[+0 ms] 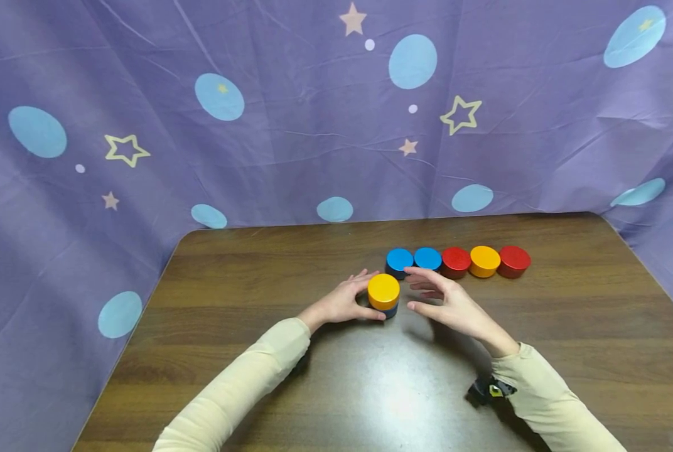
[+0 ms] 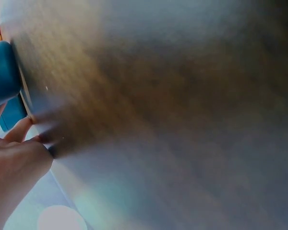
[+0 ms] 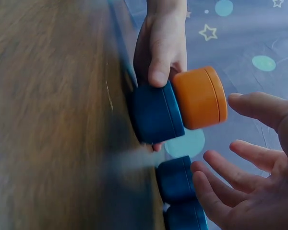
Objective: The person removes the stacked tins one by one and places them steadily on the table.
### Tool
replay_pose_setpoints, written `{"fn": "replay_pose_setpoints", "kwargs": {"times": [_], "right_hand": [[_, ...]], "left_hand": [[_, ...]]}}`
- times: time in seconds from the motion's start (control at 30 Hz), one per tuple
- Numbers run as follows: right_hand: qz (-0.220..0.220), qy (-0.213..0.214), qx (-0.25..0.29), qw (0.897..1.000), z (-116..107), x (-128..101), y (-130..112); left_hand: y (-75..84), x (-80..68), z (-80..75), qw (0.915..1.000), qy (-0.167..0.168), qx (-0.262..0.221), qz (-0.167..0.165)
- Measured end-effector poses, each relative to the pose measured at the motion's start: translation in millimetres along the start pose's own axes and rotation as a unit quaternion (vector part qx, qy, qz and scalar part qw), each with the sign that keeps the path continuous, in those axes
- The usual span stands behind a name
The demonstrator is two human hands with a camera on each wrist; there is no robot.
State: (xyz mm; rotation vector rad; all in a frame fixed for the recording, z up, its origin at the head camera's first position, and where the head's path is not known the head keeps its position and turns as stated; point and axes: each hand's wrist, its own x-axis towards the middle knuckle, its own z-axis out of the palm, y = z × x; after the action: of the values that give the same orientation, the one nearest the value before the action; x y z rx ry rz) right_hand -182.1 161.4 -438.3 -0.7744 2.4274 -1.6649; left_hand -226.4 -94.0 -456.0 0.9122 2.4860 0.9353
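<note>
Two small round lidded tins stand stacked on the table, an orange-yellow tin [image 1: 383, 290] on top of a blue tin [image 3: 153, 112]. My left hand [image 1: 344, 302] holds the lower blue tin from the left, its thumb on the near side and the other fingers reaching round behind. On the stack's right, my right hand [image 1: 455, 309] hovers with fingers spread and slightly bent, nothing between them. In the right wrist view its thumb tip comes close to the orange-yellow tin's lid. The left wrist view catches only part of the left hand [image 2: 19, 160] beside blue tins.
Behind the stack, a row of similar tins runs to the right: two blue tins [image 1: 400, 259], a red tin [image 1: 456, 262], a yellow tin [image 1: 485, 261] and another red tin [image 1: 514, 261]. The wooden table [image 1: 229, 282] ends at a purple patterned curtain [image 1: 291, 125].
</note>
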Motion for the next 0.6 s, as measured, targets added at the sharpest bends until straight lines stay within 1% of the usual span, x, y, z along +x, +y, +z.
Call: {"fn": "replay_pose_setpoints", "kwargs": {"times": [0.13, 0.4, 0.6], "right_hand": [[-0.003, -0.010, 0.003, 1.000, 5, 6, -1], [-0.012, -0.016, 0.016, 1.000, 15, 14, -2], [-0.009, -0.018, 0.026, 0.999, 22, 20, -2]], "left_hand": [[-0.4, -0.4, 0.1, 1.0000, 0.001, 0.002, -0.001], [-0.2, -2.9, 2.0, 1.0000, 0.005, -0.001, 0.007], [0.3, -2.6, 0.0, 1.0000, 0.008, -0.002, 0.002]]}}
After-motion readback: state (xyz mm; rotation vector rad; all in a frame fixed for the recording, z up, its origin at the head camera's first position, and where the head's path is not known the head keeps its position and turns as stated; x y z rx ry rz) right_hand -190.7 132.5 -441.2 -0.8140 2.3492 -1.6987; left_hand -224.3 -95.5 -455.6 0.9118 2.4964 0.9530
